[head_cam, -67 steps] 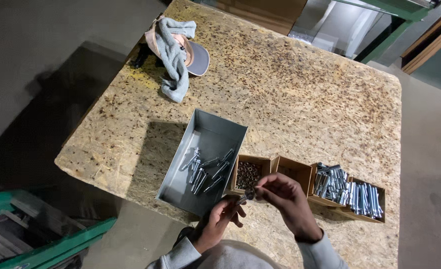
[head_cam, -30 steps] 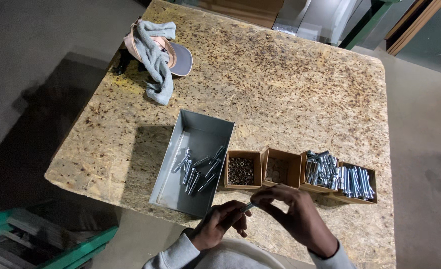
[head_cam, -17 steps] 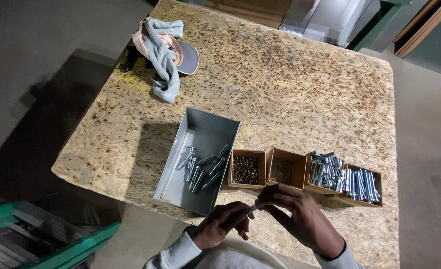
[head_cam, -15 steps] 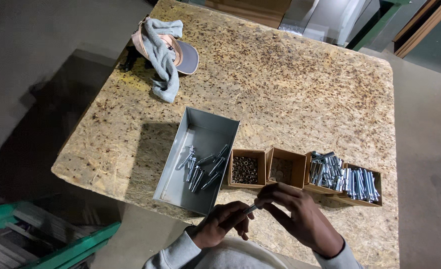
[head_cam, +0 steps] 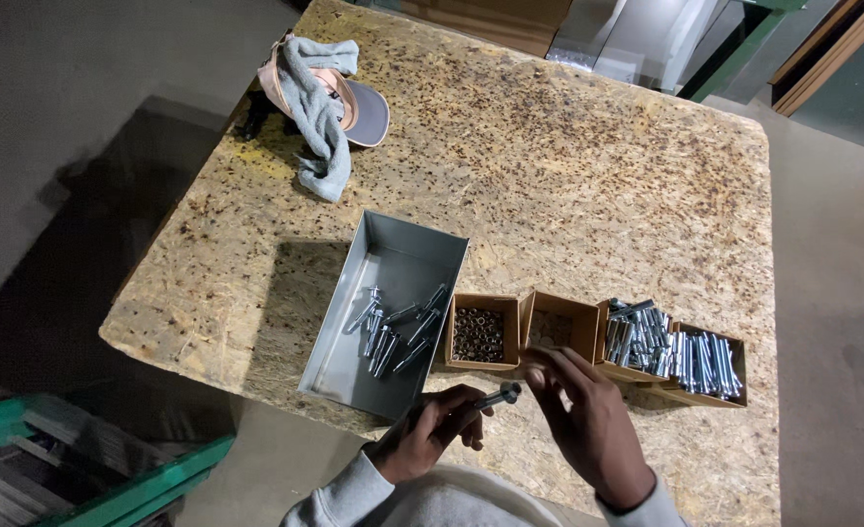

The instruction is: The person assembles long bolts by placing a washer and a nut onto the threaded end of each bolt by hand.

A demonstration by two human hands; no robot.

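My left hand (head_cam: 430, 433) grips a silver bolt (head_cam: 497, 397) by its shank, its head end pointing right. My right hand (head_cam: 584, 422) is beside the bolt's end, thumb and fingers pinched together just above it; whether something small sits between them I cannot tell. Both hands hover over the near edge of the chipboard table (head_cam: 569, 176). Just beyond them stand a grey metal tray (head_cam: 354, 356) with several bolts, a small cardboard box of dark nuts (head_cam: 478, 334), and a second small cardboard box (head_cam: 556, 327).
Two more cardboard boxes (head_cam: 705, 366) at the right hold several silver bolts. A cap (head_cam: 359, 107) with a grey cloth (head_cam: 317, 117) draped over it lies at the far left corner. Green metal framing (head_cam: 90, 478) stands low at the left.
My right hand has come back from the boxes toward the bolt in my left hand. The view has shifted slightly; the boxes and tray have not moved.
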